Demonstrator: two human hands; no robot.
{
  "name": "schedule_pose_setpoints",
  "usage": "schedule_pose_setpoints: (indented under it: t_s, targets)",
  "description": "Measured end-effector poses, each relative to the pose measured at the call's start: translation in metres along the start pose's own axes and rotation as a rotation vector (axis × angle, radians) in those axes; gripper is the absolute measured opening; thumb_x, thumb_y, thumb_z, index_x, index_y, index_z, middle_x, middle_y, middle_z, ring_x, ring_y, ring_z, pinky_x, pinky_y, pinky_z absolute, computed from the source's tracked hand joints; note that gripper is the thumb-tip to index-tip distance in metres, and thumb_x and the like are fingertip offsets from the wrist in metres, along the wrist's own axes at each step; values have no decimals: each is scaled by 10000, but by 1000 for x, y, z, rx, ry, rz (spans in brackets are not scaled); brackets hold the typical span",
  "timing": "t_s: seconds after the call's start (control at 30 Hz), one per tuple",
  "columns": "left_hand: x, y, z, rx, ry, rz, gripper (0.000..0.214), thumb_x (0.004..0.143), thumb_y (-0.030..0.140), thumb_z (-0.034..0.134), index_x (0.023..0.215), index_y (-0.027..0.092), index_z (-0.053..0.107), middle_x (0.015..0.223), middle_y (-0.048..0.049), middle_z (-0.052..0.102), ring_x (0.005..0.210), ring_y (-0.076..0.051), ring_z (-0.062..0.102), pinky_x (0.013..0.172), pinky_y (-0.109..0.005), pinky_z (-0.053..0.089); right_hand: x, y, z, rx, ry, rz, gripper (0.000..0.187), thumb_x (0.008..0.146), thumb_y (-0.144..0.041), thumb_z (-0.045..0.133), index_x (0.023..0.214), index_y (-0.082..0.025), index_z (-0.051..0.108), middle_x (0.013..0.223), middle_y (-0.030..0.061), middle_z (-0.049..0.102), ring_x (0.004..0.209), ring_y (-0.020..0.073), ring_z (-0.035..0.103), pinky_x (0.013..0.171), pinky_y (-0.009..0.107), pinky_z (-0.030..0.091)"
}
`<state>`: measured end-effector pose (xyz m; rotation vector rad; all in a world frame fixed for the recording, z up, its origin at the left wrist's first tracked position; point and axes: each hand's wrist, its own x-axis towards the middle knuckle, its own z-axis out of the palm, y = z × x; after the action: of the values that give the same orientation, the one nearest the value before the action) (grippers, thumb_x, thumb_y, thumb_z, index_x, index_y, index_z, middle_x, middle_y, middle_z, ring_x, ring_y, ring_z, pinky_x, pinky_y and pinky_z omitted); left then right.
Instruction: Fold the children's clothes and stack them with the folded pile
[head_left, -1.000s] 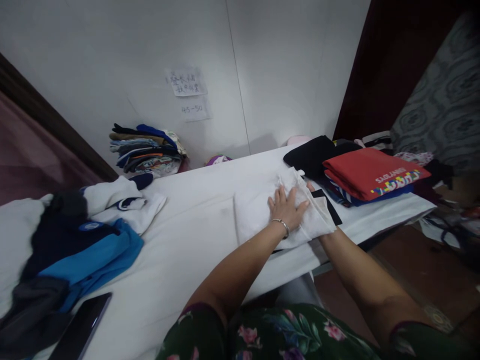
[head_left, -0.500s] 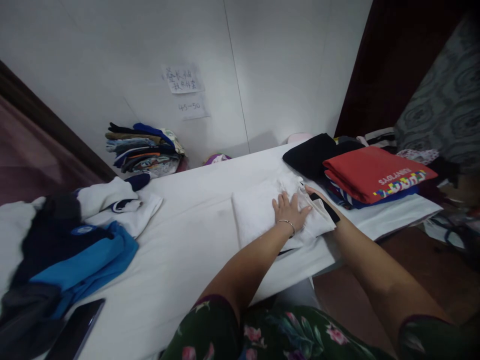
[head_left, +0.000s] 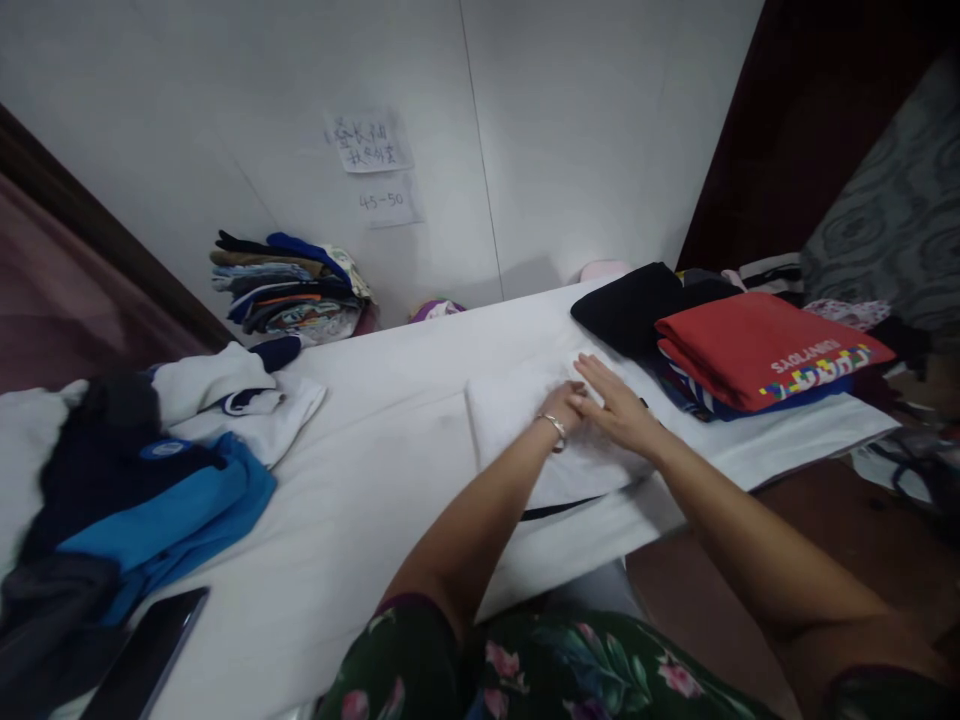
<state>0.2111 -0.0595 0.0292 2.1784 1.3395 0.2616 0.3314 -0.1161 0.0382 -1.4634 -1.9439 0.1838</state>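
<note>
A folded white garment (head_left: 510, 405) lies on the white-covered table, with a thin dark edge showing along its near side. Over its middle, my left hand (head_left: 564, 404), with a bracelet at the wrist, has its fingers curled in; whether cloth is between them is hidden. My right hand (head_left: 619, 412) lies on the right part of the same garment, fingers stretched out and flat. Its thumb meets the curled fingers of my left hand. The right end of the garment is partly covered by my right hand and wrist.
To the right sits a stack of folded clothes with a red garment (head_left: 765, 345) on top, beside a black one (head_left: 634, 305). Loose clothes (head_left: 172, 500) and a phone (head_left: 146, 655) lie at left. A clothes pile (head_left: 292, 290) stands by the wall.
The loose right end of the white garment, with its black part, has been folded over leftward. My right hand came from beneath it to lie on top; my left hand's spread fingers have curled.
</note>
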Motion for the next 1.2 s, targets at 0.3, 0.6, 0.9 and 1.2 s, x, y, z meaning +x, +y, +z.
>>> schedule_pose_setpoints:
  t_s: [0.3,0.6,0.9,1.2]
  targets:
    - [-18,-86,-17,317,150,-194,677,859,649,199,1373,250,386,1508,-78,276,1387,-275,198,1083,-561,165,-22,31,59,-376,-246,133,642,866,-636,304,1390,-271,370,1506,75,273,1382,318,208,1083,562,164]
    - [-31,-86,-27,261,255,-149,556,919,514,214,1335,229,445,1470,-46,363,1374,-213,246,1124,-452,159,-7,24,50,-333,-313,194,630,868,-638,291,1361,-263,409,1495,102,293,1376,322,225,1068,567,190]
    - [-71,-86,3,387,282,-72,663,891,584,201,1436,217,291,1521,-62,244,1403,-263,141,1127,-517,97,56,44,69,-324,-329,120,569,891,-573,297,1339,-257,447,1488,60,319,1388,302,194,1091,547,149]
    - [-82,-91,8,407,316,-16,621,910,523,214,1445,213,273,1525,-46,236,1410,-242,131,1146,-486,70,54,69,79,-260,-307,199,560,881,-585,288,1331,-301,464,1478,0,339,1388,274,209,1113,517,147]
